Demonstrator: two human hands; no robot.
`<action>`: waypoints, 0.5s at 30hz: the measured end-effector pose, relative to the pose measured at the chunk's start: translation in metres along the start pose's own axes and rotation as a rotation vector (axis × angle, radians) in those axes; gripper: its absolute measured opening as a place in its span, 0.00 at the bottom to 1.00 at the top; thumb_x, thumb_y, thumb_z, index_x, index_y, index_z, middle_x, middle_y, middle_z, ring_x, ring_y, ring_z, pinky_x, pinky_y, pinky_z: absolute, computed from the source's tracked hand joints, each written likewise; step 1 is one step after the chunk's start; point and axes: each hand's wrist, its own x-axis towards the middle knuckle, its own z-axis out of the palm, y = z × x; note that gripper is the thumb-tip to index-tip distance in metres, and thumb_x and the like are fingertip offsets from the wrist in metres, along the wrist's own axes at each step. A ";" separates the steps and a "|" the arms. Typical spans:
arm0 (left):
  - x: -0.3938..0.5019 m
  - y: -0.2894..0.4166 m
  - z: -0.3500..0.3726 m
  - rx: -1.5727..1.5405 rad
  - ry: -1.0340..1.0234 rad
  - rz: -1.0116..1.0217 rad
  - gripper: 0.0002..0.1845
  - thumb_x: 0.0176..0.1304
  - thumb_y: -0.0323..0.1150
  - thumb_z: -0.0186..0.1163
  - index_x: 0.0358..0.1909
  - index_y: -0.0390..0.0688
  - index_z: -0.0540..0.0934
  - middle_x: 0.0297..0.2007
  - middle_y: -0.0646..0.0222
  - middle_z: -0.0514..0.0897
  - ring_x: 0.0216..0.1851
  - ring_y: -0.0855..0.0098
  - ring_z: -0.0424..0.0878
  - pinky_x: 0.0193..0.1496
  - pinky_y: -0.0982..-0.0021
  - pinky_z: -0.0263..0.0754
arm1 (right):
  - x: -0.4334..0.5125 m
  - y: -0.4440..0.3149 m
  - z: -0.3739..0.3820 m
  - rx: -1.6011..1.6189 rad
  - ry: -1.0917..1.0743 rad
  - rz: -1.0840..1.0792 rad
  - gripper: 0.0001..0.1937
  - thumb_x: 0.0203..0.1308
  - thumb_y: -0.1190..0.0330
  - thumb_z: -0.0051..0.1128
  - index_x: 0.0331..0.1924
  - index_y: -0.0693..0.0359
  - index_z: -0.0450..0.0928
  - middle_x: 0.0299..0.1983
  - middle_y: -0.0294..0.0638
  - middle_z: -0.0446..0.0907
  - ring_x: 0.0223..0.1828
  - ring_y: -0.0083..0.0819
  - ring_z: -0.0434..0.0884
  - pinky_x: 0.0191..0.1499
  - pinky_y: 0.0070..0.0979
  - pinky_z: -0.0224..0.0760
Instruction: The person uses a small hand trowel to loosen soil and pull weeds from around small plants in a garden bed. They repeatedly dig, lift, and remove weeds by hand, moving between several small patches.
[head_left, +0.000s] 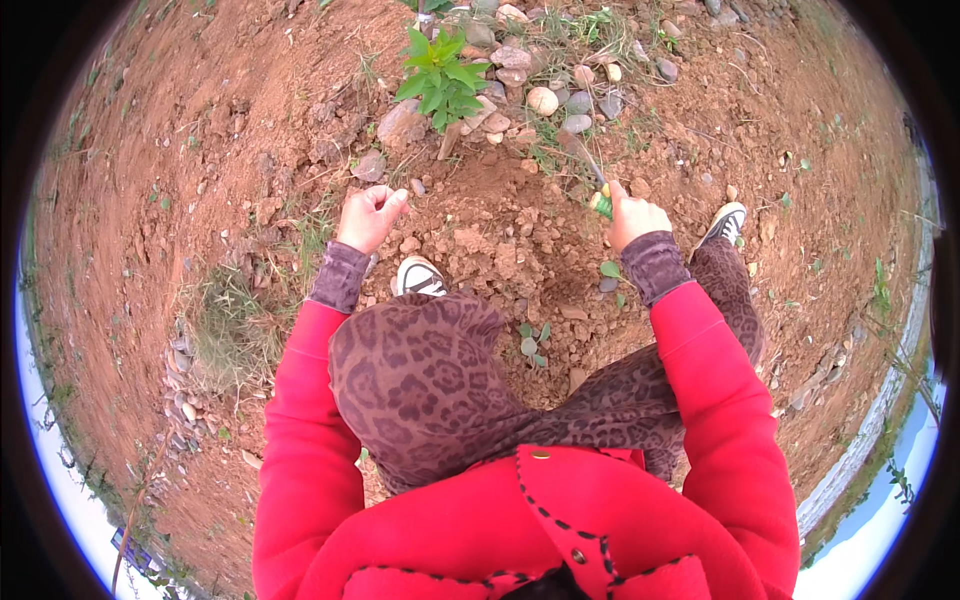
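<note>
My right hand (637, 217) grips the green-wrapped handle (601, 205) of a small metal digging tool (591, 162). Its thin neck runs up and left to a soil-coloured blade that blends into dirt and grass, so the blade's exact shape is unclear. My left hand (371, 216) hovers over the ground with fingers curled in and thumb against them; nothing shows in it. Between and beyond my hands is loose reddish soil (495, 217). A leafy green plant (442, 79) grows just past it, with a flat stone (403, 124) at its left.
Rounded stones (543, 101) are heaped right of the plant among dry grass. A dry grass clump (244, 322) lies left of my left arm. Small seedlings (529, 343) grow between my legs. My sneakers (421, 277) stand on the soil. A pale strip (862, 442) curves along the right edge.
</note>
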 end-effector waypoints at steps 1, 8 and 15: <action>0.002 0.005 0.004 -0.037 -0.069 0.041 0.12 0.62 0.39 0.56 0.27 0.42 0.78 0.22 0.78 0.78 0.18 0.89 0.67 0.21 0.85 0.63 | 0.011 -0.001 0.000 -0.003 -0.013 0.004 0.24 0.48 0.72 0.53 0.53 0.56 0.65 0.28 0.50 0.80 0.33 0.45 0.81 0.37 0.37 0.75; 0.000 0.019 0.035 -0.109 -0.166 -0.027 0.11 0.62 0.36 0.57 0.26 0.41 0.79 0.20 0.80 0.76 0.18 0.88 0.66 0.22 0.82 0.63 | 0.058 -0.018 0.014 -0.015 0.074 -0.233 0.12 0.55 0.72 0.46 0.43 0.70 0.69 0.27 0.50 0.81 0.31 0.43 0.82 0.34 0.34 0.76; 0.009 0.021 0.040 -0.259 -0.192 -0.093 0.06 0.61 0.31 0.57 0.29 0.40 0.77 0.20 0.79 0.76 0.16 0.87 0.67 0.20 0.83 0.63 | 0.003 -0.003 0.026 -0.104 -0.069 -0.384 0.18 0.50 0.73 0.48 0.47 0.68 0.66 0.22 0.49 0.80 0.27 0.43 0.82 0.30 0.34 0.75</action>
